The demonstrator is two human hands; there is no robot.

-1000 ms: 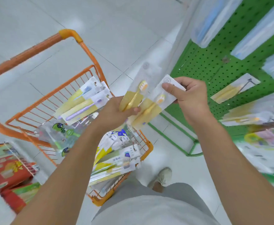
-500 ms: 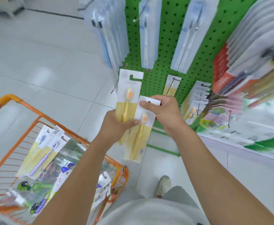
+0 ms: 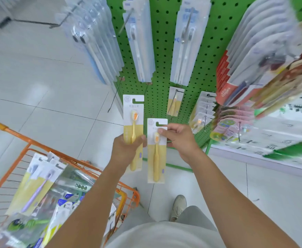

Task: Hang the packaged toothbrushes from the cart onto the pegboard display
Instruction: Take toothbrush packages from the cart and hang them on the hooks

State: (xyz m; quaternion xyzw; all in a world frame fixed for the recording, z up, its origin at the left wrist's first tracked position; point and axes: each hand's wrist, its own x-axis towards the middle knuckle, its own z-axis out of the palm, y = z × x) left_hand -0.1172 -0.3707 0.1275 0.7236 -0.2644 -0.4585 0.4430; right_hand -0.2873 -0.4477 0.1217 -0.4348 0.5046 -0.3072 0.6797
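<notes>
The left hand [image 3: 127, 149] grips one yellow toothbrush pack [image 3: 133, 120] at mid-length, fingers curled round it. The right hand [image 3: 180, 138] pinches a second pack [image 3: 156, 158] near its top, thumb on the front. Both packs stand upright, side by side, before the green pegboard [image 3: 162, 51]. More packs lie in the orange cart [image 3: 18, 138] at lower left.

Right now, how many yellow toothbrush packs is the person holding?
2. One is gripped in the left hand, standing taller; the other is pinched near its top by the right hand.
</notes>
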